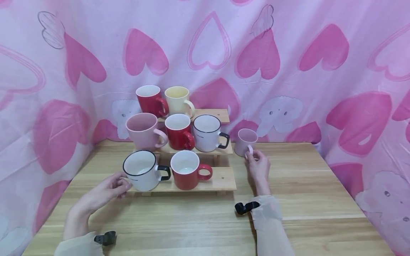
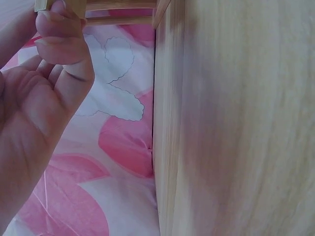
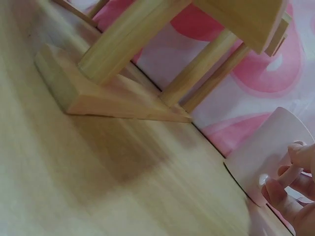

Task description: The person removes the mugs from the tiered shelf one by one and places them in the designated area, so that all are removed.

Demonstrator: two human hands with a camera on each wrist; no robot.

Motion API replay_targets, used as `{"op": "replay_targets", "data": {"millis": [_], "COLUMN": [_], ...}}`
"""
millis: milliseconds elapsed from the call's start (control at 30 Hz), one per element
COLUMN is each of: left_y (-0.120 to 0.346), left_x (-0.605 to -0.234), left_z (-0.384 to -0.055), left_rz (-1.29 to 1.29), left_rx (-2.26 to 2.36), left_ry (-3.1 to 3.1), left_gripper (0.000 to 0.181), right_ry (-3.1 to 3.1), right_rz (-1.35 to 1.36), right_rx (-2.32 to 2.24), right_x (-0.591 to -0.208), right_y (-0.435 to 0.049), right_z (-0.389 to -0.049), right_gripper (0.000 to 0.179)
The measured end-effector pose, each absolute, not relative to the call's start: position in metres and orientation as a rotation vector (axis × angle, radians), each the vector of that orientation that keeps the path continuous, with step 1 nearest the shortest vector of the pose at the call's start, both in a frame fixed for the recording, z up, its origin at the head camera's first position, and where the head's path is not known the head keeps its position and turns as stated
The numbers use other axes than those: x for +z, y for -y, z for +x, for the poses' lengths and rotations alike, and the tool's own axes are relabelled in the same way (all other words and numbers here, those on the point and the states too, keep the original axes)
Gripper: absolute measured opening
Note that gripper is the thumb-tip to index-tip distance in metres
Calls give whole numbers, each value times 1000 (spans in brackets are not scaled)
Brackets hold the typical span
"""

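Note:
My right hand (image 1: 258,167) pinches the handle of a small pink mug (image 1: 241,146), which stands upright just right of a three-tier wooden rack (image 1: 224,179). In the right wrist view, thumb and fingers close around that handle, and the mug's side (image 3: 261,150) faces the rack's legs. At the rack's lower left end, my left hand (image 1: 107,190) grips the end of the bottom board (image 2: 43,5) with bent fingers. Right above it sits a white mug with a black rim (image 1: 141,174), beside a red mug (image 1: 185,174) on the same board.
On the middle tier stand a larger pink mug (image 1: 142,132), a red mug (image 1: 177,133) and a white black-rimmed mug (image 1: 206,134). The top tier holds a red mug (image 1: 150,101) and a cream mug (image 1: 177,101). A heart-patterned curtain (image 1: 205,42) hangs behind the wooden table (image 1: 307,199).

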State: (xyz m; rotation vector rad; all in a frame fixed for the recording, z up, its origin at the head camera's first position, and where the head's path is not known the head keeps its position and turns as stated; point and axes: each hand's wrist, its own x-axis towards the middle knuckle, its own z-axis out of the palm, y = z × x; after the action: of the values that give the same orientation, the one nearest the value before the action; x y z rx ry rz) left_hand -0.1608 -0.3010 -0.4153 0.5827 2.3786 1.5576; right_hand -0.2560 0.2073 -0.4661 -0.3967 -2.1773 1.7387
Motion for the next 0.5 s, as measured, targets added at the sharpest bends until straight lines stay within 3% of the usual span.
{"op": "replay_targets", "data": {"millis": [500], "left_y": [303], "left_x": [-412], "left_z": [-162], "left_rz": [515], "left_rx": [1524], "left_ry": [-2389], "left_gripper": [19], "right_ry": [2197], "right_rz": [-379], "right_rx": [1814], "right_x": [-464], "right_y": [-205], "right_z": [-253], "right_gripper": [30]}}
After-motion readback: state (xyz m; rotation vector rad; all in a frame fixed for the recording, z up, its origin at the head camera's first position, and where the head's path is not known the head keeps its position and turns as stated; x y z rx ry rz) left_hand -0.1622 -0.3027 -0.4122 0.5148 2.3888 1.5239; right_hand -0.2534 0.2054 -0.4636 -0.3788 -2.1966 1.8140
